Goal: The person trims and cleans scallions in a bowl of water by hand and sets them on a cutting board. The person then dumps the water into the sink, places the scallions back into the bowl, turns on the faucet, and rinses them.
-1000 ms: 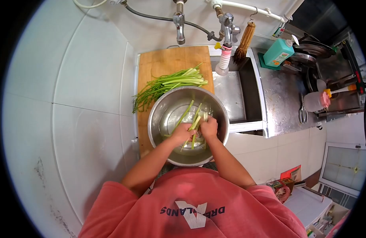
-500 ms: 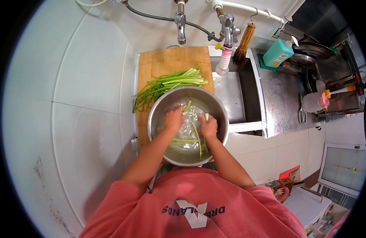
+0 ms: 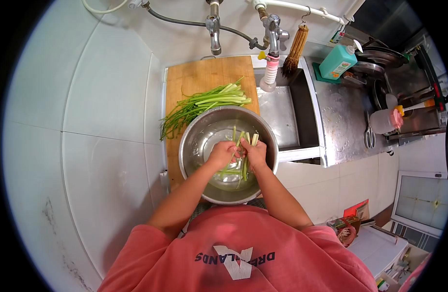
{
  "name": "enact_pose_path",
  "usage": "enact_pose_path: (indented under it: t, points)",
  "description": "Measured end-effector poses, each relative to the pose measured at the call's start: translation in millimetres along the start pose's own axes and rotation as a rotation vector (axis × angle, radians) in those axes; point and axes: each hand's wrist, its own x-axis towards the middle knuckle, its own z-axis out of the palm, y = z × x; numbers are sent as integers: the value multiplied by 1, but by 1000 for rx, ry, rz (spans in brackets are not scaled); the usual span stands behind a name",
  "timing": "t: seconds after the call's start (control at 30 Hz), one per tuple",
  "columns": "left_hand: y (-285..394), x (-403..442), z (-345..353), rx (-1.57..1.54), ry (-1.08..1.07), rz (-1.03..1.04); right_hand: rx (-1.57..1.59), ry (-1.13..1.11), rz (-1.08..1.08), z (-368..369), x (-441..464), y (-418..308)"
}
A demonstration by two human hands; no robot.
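A large steel basin with water in it stands at the front of the cutting board. Over the water, my right hand is closed round several pale green celery-like stalks, their cut ends pointing away from me. Close beside it, my left hand has its fingers curled on a thin stalk of the same kind. More stalks lie in the water below the hands. Behind the basin, a bunch of trimmed stalks rests on the wooden cutting board.
Right of the board is a steel sink under a tap with a pink-and-white hose end. A brush hangs from a pipe. On the right-hand counter are a turquoise pump bottle and scissors. A tiled wall borders the left.
My left hand has moved right, towards my right hand. The right hand now holds more stalks, gathered upright in its grip. The camera view has shifted slightly.
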Motion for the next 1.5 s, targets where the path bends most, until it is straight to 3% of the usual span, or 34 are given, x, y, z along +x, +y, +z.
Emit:
enact_pose_path:
  t: [0.1, 0.3, 0.43, 0.5, 0.57, 0.6, 0.63, 0.67, 0.73, 0.83, 0.97, 1.03, 1.07, 1.13, 1.27, 1.33, 1.37, 1.43, 1.5]
  points:
    - [3, -2, -2, 109, -22, 13, -138, 2, -54, -2, 2, 2]
    - [16, -16, -12, 136, -207, 18, -101, 92, -47, -3, 6, 6]
    - [-24, -11, -36, 129, -120, 1, -156, 99, -84, -6, 9, 8]
    - [-30, -9, -48, 531, 352, 38, -835, 356, -502, -6, 5, 12]
    - [-28, -10, -49, 607, 346, -34, -983, 312, -447, -2, -3, 18]
    - [-22, -12, -44, 659, 215, -48, -1128, 265, -391, 0, -7, 17]
    - [-18, -12, -39, 709, 82, -60, -1131, 262, -392, 1, -7, 16]
    - [-20, -12, -34, 707, 83, -60, -1120, 98, -324, 2, -6, 13]
    - [-23, -13, -25, 413, -139, 79, -980, -105, -163, 7, -13, -7]
    - [-23, -15, -27, 242, -298, 89, -987, -252, -160, -9, -2, 2]
    - [-33, -17, -21, 395, -178, 104, -776, -164, -175, -15, 6, 13]
    - [-28, -20, -19, 431, 107, -45, -609, -37, -102, -9, 5, 3]
    - [-26, -23, -19, 431, 104, -44, -693, 36, -190, -15, 14, 14]
    - [4, -38, -20, 696, -172, -15, -609, 41, -144, -15, 14, 7]
    - [-17, -35, -10, 798, -56, 179, -424, 96, -131, -12, 13, 11]
    - [-26, -26, -18, 701, 221, 206, -364, 126, -170, -11, 10, 7]
    - [-30, -21, -23, 700, 223, 206, -387, 115, -141, -11, 8, 5]
    - [-30, -14, -33, 216, 139, 54, -408, 101, -112, -9, 7, 3]
    - [-31, -11, -32, 59, 112, 51, -376, -55, 96, -8, 7, 2]
